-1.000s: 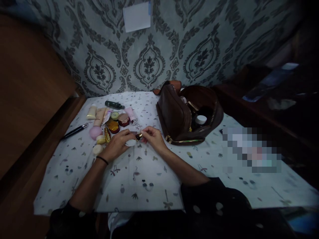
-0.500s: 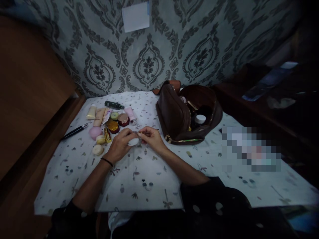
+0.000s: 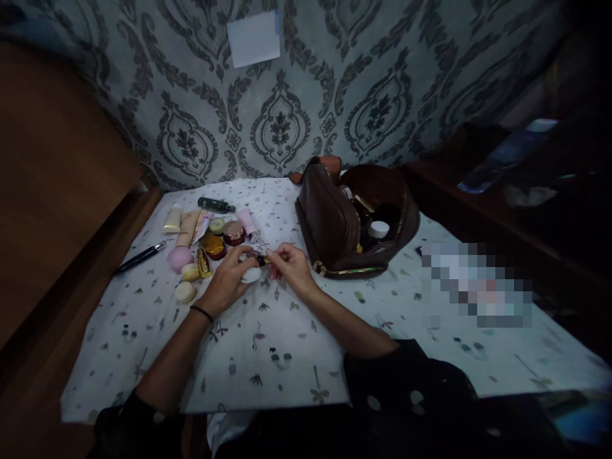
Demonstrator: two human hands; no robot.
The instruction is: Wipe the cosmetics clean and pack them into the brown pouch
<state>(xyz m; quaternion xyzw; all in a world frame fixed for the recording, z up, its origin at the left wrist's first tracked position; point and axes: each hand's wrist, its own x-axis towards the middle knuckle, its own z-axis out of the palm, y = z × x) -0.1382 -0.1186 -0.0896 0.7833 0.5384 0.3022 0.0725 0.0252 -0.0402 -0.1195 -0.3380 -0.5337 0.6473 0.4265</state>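
Note:
My left hand (image 3: 225,282) is curled over a small dark-and-gold item (image 3: 262,260), too small to name. From the other side, the fingertips of my right hand (image 3: 292,273) pinch its gold end. A white round lid or jar (image 3: 250,275) shows under my left fingers; whether they grip it too I cannot tell. Just beyond my left hand stand a gold-lidded jar (image 3: 213,245), a jar with a rose-gold lid (image 3: 234,232) and a small gold bottle (image 3: 203,262). Beside them lie a pink makeup sponge (image 3: 180,259), a yellow macaron-shaped pot (image 3: 190,272) and a cream one (image 3: 185,292).
An open brown bag (image 3: 329,220) with a white-lidded jar (image 3: 379,229) inside stands right of my hands. Several tubes (image 3: 188,228) and a dark green bottle (image 3: 216,204) lie at the back left, with a black pen (image 3: 141,256) near the left edge. A blurred-out object lies at right.
My hands have drawn slightly apart, and more of the dark-and-gold item shows between them. The whole view has shifted slightly.

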